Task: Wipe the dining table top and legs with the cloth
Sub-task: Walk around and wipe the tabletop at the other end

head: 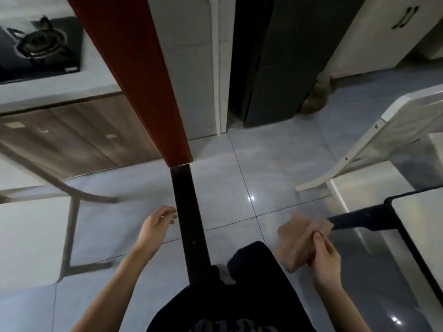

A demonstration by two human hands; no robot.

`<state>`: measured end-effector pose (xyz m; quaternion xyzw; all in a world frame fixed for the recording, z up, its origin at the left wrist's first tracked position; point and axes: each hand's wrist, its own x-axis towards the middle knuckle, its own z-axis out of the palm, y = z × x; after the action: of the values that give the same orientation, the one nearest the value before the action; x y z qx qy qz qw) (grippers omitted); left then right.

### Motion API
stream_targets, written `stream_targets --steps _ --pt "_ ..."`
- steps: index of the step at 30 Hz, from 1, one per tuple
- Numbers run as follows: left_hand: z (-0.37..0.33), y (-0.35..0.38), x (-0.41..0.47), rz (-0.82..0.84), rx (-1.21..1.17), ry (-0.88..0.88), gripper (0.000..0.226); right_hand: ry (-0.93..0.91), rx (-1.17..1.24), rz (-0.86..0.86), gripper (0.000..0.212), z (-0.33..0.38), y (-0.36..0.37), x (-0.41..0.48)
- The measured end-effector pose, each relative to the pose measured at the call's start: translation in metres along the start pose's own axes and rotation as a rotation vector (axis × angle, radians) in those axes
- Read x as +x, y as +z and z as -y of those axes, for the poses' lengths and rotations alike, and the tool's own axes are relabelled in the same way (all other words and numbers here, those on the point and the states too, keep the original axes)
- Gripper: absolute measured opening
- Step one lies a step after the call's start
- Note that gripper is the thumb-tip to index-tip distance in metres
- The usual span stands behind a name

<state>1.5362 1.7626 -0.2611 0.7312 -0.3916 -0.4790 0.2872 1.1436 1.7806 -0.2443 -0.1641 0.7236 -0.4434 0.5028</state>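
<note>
The dining table [407, 238] fills the lower right, with a pale top and a black rim. One black table leg [359, 219] slants from its corner toward the left. My right hand [326, 257] grips a beige cloth [297, 238], and the cloth's upper edge meets the end of that leg. My left hand [155, 226] hovers with fingers apart and nothing in it, just left of a narrow black upright [189, 224] that turns red higher up.
A white chair [31, 238] with grey metal legs stands at the left. A white frame piece [354, 159] slants at the right. A counter with a gas stove [40, 44] is upper left, a dark fridge [275, 68] behind. Glossy grey floor tiles [263, 168] lie between.
</note>
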Motion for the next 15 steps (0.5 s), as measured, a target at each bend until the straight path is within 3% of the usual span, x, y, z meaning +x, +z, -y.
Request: stream_targets --steps 6,12,15 --pt "-0.081 0.063 0.112 0.079 -0.029 -0.001 0.024 0.022 0.149 -0.14 0.024 0.055 0.015 0.099" --pt "-0.186 0.105 0.209 0.052 -0.041 0.032 0.023 -0.085 0.075 -0.086 0.021 0.16 0.051 0.206" --pt "-0.234 0.116 0.259 0.039 -0.043 0.066 0.022 -0.115 0.042 -0.024 0.029 0.214 0.076 0.259"
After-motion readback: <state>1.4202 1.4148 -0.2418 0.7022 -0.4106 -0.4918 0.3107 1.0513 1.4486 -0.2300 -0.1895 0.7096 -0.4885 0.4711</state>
